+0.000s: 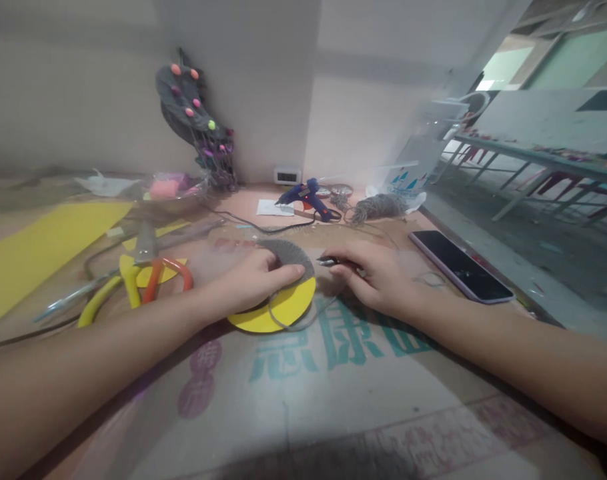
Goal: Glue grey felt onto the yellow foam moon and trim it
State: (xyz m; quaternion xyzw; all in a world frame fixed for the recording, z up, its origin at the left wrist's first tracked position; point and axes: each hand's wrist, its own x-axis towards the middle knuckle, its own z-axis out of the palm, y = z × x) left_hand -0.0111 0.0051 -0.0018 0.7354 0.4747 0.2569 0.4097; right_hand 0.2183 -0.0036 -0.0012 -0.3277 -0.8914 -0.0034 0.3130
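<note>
A flat yellow disc, its far part covered in grey yarn, lies in the middle of the table. My left hand grips it from the left, thumb pressed on top; part of the disc is hidden beneath this hand. A loose grey strand curves over the disc's near edge toward the right. Just right of the disc, my right hand pinches a small dark pointed tool whose tip faces the disc. Its exact kind is unclear, as most of it sits inside my fingers.
Scissors with orange handles and yellow-handled pliers lie at left by yellow sheets. Behind stand a blue glue gun, a grey yarn bundle and a grey crescent with coloured pompoms. A phone lies right.
</note>
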